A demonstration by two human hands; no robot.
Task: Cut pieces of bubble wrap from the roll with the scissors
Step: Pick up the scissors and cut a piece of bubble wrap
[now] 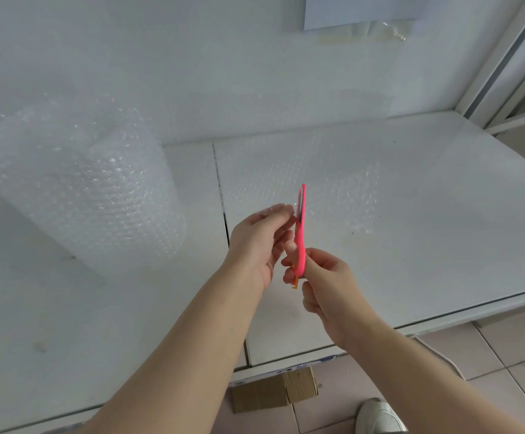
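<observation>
Right hand (323,286) grips the lower handle end of the scissors (301,239), fingers curled round the pink body and closed tight on it. Left hand (258,242) is raised beside the tool with its fingers lightly bent; the fingertips (287,211) meet the upper part near the blades. Whether they pinch the tool or only touch it cannot be determined from this view.

Scissors position: held in the air above the table (442,245), edge-on to the camera, tip pointing up and away. The blades appear closed together (a small yellow part shows at the lower end, just beside the right fingers).

Bubble wrap roll (98,189): standing on the table at the left, well apart from both hands, with a loose length rising from it toward the wall.

Bubble wrap sheet (317,180): lying flat on the table behind the hands, near the back edge.

Other items: a paper sheet (361,10) on the wall at top, flattened cardboard (270,393) on the tiled floor below the table edge, and a light shoe (378,416) at the bottom.
</observation>
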